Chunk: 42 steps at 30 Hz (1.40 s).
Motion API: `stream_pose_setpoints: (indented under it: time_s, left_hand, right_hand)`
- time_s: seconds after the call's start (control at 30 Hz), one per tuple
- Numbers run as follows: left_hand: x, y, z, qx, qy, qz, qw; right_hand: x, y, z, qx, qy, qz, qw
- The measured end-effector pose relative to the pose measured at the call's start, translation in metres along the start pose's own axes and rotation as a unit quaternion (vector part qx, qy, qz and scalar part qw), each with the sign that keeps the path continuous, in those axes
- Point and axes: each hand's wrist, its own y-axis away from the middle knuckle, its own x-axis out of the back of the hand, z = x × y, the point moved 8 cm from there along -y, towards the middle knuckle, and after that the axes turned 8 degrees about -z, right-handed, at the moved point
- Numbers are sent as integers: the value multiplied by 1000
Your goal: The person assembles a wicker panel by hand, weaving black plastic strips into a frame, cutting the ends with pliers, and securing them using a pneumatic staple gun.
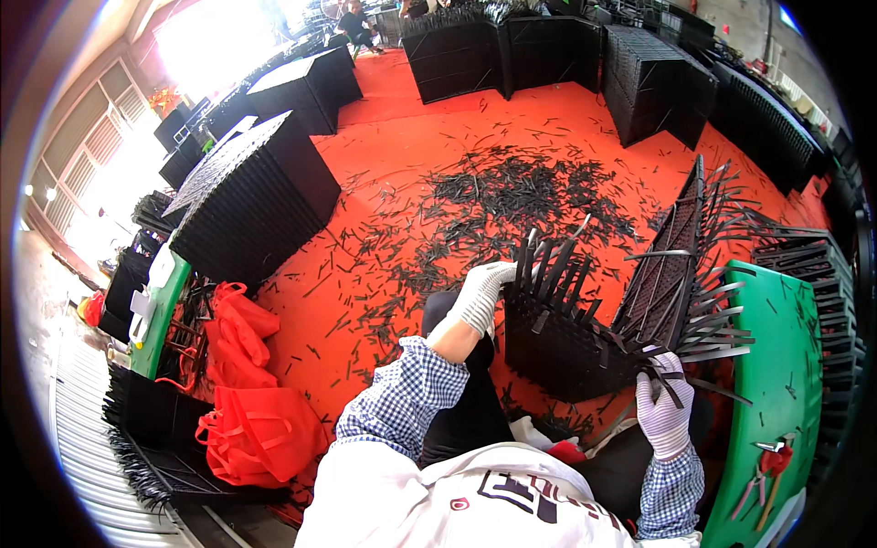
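Above my lap stands a black woven wicker panel [562, 352], with loose strip ends [553, 269] sticking up along its top edge. My left hand [486, 288], in a white striped glove, is closed around the panel's upper left corner; its fingertips are partly hidden. At the lower right corner my right hand [664, 406], also gloved, is closed with thumb and fingers pinching a black strip [672, 391]. Next to it a second woven section [667, 265] rises at an angle, with many long loose strips fanning to the right. Whether the two sections are joined is hard to see.
Black strip scraps [521, 201] litter the red floor [384, 164]. To the right, a green table [776, 356] carries pliers [753, 486] and a red-and-wood tool [775, 464]. Red bags [260, 438] lie at left. Stacked black panels [265, 205] stand around; a person [354, 26] sits far back.
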Motion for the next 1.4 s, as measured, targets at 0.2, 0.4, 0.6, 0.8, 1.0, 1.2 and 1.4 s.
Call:
stream_pose_setpoints:
  time_s: [0.2, 0.4, 0.6, 0.8, 1.0, 1.2, 1.4]
  left_hand:
    - [-2, 2, -12, -60, -14, -20, 998]
    - [24, 36, -84, -50, 89, 121, 987]
    - [25, -15, -73, -146, 111, 169, 968]
    - [143, -142, -44, -296, -400, 64, 865]
    - [116, -148, 67, -203, -72, 206, 955]
    - [-35, -54, 229, -446, -259, 34, 856]
    - [-200, -93, 191, -322, -511, -191, 774]
  right_hand:
    - [-2, 1, 5, -59, -46, -38, 996]
    - [-3, 1, 6, -79, -106, -29, 991]
    - [-10, -25, -11, -70, -163, -36, 984]
    - [-83, -87, -51, -104, -351, -31, 930]
    - [-126, -135, -66, -40, -329, -18, 943]
    - [-108, -62, -77, 148, -178, -36, 972]
    - [-149, 57, 13, 7, -107, -127, 986]
